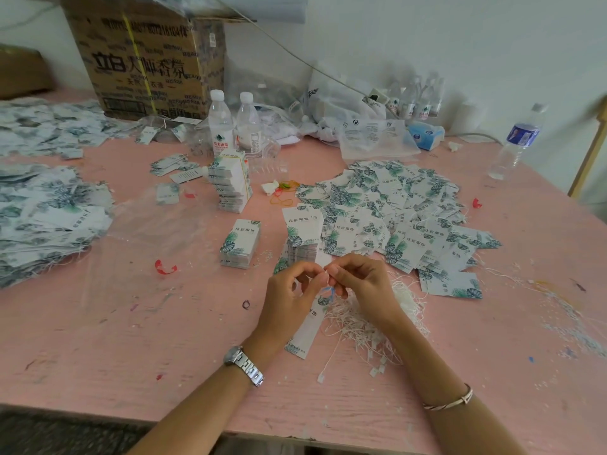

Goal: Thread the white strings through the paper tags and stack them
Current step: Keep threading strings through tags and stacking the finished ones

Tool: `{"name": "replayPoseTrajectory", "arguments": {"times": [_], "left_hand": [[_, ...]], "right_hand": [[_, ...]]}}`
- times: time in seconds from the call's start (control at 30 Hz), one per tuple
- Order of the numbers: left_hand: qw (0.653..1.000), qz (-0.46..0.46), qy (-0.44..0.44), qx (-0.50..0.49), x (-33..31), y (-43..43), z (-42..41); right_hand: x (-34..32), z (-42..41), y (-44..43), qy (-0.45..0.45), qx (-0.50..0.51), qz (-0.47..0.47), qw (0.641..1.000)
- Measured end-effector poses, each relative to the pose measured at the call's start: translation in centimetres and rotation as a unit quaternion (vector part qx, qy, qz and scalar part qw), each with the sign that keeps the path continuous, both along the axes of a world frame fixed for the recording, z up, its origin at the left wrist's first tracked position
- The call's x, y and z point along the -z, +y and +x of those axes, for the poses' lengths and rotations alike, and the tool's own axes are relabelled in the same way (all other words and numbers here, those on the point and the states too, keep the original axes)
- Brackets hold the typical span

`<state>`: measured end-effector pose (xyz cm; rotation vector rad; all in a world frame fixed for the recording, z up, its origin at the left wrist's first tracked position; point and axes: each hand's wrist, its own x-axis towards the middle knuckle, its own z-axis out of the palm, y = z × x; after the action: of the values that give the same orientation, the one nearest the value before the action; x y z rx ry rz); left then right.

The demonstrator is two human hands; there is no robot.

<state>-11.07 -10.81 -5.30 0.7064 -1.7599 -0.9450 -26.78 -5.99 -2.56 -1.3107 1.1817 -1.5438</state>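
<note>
My left hand (289,297) and my right hand (358,284) meet fingertip to fingertip above the pink table (131,339). Between them they pinch the end of a white string (326,274). A white paper tag (305,330) with a green leaf print hangs below my left hand, its top hidden by my fingers. A tangled pile of white strings (364,323) lies under my right wrist. A neat stack of tags (297,247) stands just beyond my hands. A broad heap of loose tags (394,218) spreads to the right of it.
Two more tag stacks (239,243) (231,182) stand left of centre. Large tag heaps (49,218) cover the left side. Water bottles (220,123), a cardboard box (147,57), plastic bags (371,136) and another bottle (517,139) line the back. Rubber bands (282,192) lie mid-table.
</note>
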Motion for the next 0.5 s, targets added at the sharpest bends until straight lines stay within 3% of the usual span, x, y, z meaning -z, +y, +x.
{"name": "replayPoseTrajectory", "arguments": {"times": [0.5], "left_hand": [[1.0, 0.023, -0.009, 0.016, 0.24, -0.39, 0.18]], "right_hand": [[-0.06, 0.08, 0.3, 0.031, -0.01, 0.016, 0.999]]}}
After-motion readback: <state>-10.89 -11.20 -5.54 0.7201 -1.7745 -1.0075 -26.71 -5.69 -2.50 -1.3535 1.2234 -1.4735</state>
